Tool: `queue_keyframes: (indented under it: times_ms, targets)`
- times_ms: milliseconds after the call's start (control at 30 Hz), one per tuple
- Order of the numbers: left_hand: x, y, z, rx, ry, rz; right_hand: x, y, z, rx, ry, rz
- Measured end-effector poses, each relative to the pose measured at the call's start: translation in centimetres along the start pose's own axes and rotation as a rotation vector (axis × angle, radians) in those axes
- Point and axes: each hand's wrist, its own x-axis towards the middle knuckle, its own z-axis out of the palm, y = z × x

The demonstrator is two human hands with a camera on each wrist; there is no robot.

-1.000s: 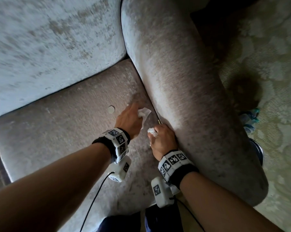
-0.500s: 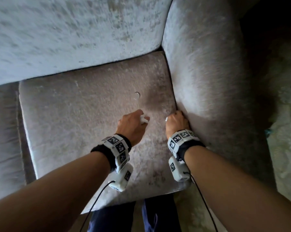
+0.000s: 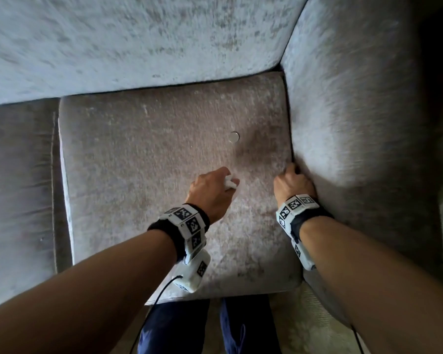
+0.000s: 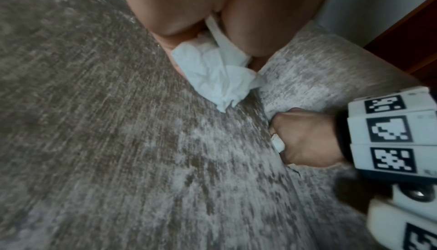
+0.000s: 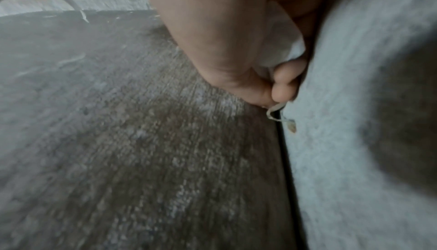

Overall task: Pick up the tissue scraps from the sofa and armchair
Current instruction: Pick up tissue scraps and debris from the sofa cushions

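Note:
My left hand (image 3: 224, 183) hovers over the middle of the grey seat cushion (image 3: 144, 180) and grips a crumpled white tissue scrap (image 3: 230, 182), which shows large in the left wrist view as a wad of tissue (image 4: 217, 74) hanging from the curled fingers. My right hand (image 3: 290, 178) is a fist at the seam between the cushion and the right armrest (image 3: 348, 129). It holds a white tissue wad (image 5: 282, 46) in the palm, and its fingertips (image 5: 281, 89) pinch a thin paper strip (image 5: 275, 113) at the gap.
A small round disc, perhaps a coin (image 3: 233, 136), lies on the cushion beyond my hands. The backrest (image 3: 138, 42) rises behind. A second cushion (image 3: 19, 175) adjoins on the left. My legs in dark trousers (image 3: 179, 328) stand at the seat's front edge over pale carpet.
The view has swung left to centre on the seat. My hands have drawn apart: the right went to the armrest seam, and the left bunched its tissue into its fingers.

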Motion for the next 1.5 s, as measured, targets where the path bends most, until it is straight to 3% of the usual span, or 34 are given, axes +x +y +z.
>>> queue_keyframes:
  times_ms: [533, 967, 1167, 1500]
  targets:
    - [0.7, -0.9, 0.1, -0.043, 0.051, 0.010, -0.3, -0.1, -0.4, -0.023, 0.041, 0.005]
    - [0.6, -0.7, -8.4, 0.040, 0.237, 0.009, -2.5, -3.0, -10.2, 0.421, 0.177, -0.083]
    - [0.6, 0.0, -12.7, 0.086, 0.338, 0.010, -5.1, -0.9, -13.5, 0.422, 0.285, -0.102]
    - [1.3, 3.9, -14.1, 0.124, 0.345, 0.093, -7.0, 2.1, -17.4, 0.467, 0.357, -0.049]
